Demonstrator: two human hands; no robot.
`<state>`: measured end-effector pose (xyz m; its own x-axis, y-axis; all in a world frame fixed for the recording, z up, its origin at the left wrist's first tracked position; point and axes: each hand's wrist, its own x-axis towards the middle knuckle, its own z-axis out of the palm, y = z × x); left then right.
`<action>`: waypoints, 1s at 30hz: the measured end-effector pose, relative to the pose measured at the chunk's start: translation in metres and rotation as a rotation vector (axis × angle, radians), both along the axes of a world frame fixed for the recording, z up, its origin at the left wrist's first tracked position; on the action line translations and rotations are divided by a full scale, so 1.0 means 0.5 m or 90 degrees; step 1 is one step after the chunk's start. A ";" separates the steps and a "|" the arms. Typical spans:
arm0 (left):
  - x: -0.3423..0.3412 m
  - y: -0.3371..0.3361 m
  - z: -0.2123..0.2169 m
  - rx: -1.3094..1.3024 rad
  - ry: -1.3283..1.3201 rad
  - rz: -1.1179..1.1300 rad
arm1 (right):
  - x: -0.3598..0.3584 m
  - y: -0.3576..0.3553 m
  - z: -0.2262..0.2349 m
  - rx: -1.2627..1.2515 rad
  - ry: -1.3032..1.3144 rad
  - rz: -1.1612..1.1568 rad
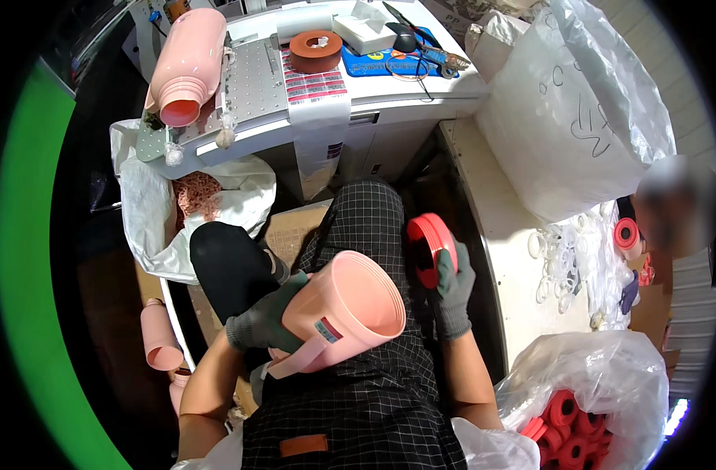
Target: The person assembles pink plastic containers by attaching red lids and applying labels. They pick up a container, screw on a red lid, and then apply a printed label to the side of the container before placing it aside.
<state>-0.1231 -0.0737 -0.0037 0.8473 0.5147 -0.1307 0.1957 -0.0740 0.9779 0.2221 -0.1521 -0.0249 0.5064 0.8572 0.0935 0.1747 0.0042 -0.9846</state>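
Observation:
My left hand (270, 317), in a grey-green glove, grips a pink pitcher body (317, 313) above my lap. Its wide threaded mouth tilts up and to the right, showing the inside; a handle sticks out toward me beside a small label. My right hand (455, 291), gloved the same way, has its fingers closed round the side of a red, round threaded cap (434, 229). The cap is held on edge, apart from the pitcher, to the right of its mouth. Part of my left fingers is hidden behind the pitcher.
A pink bottle body (193, 59) lies on a perforated metal plate (254, 86) beside a brown tape roll (316, 52) and printed labels (315, 88). Lower right, a clear bag (624, 360) holds several red caps. White rings (560, 262) and a person (675, 204) are at right.

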 end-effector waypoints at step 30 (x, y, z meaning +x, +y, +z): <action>0.029 -0.105 -0.001 0.387 -0.010 0.229 | -0.107 -0.028 0.167 0.036 -0.318 0.377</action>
